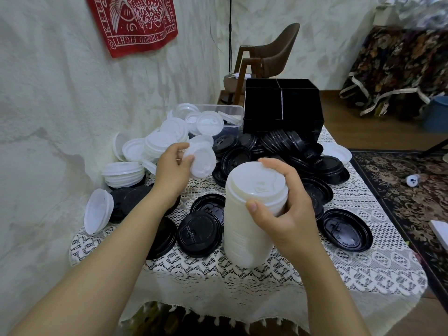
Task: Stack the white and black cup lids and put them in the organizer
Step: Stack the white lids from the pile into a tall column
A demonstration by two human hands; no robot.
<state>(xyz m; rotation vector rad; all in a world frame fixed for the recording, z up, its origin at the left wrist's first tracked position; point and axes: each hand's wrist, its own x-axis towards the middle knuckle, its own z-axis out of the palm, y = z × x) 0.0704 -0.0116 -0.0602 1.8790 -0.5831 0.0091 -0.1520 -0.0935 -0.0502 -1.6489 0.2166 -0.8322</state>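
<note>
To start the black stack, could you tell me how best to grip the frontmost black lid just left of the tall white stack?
Probably pinch the black lid by its near rim, from above: it lies flat, its other sides crowded.

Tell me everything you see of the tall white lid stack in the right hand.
The stack of white lids is a tall column of nested, slightly translucent plastic lids; the top one shows a sip tab. It stands on the lace tablecloth beside loose black lids. The right hand grips its upper part, thumb in front, fingers over the rim.
</note>
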